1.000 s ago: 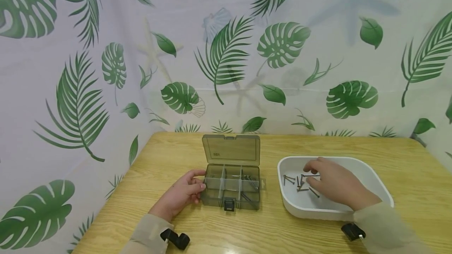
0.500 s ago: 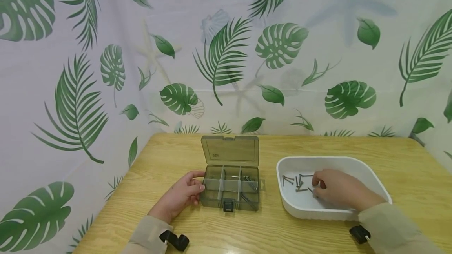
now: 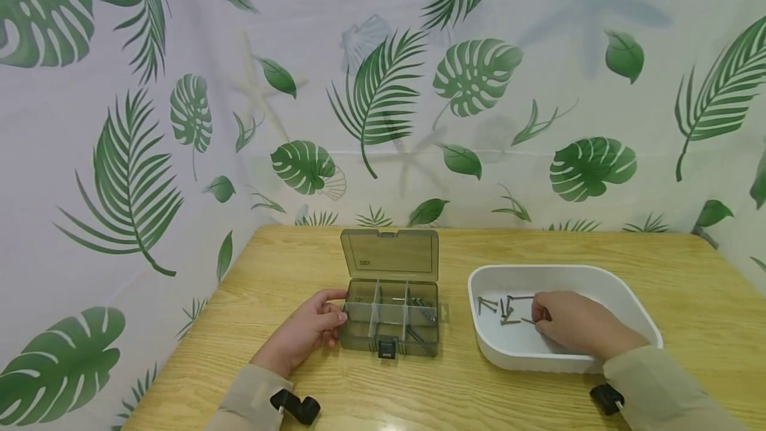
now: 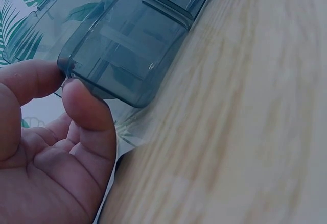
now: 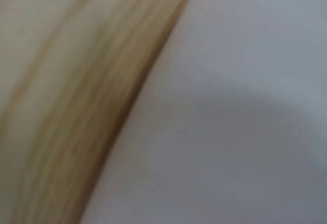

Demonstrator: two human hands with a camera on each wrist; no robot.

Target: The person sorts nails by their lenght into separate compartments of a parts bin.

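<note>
My left hand [image 3: 305, 326] holds the left side of a smoky clear compartment box [image 3: 360, 336] with its lid raised. In the left wrist view, thumb and forefinger pinch a corner of the box [image 4: 110, 76]. Dark screws [image 3: 415, 334] lie in its right-hand compartments. Inside a white tray, my right hand [image 3: 577, 326] has its fingers curled down at a screw [image 3: 527, 320], whose end pokes out left of the fingertips. Several other screws [image 3: 510, 322] lie loose on the tray floor, left of that hand. The right wrist view shows no fingers.
The white tray [image 3: 495, 355] stands on the wooden table [image 3: 455, 394], right of the box, with a strip of tabletop between them. The box's open lid [image 3: 391, 255] leans back toward a leaf-patterned cloth [image 3: 509, 185] behind the table.
My right hand has come down into the tray and its fingers have closed in at a screw, which now lies at a different angle. My left hand keeps its place on the box.
</note>
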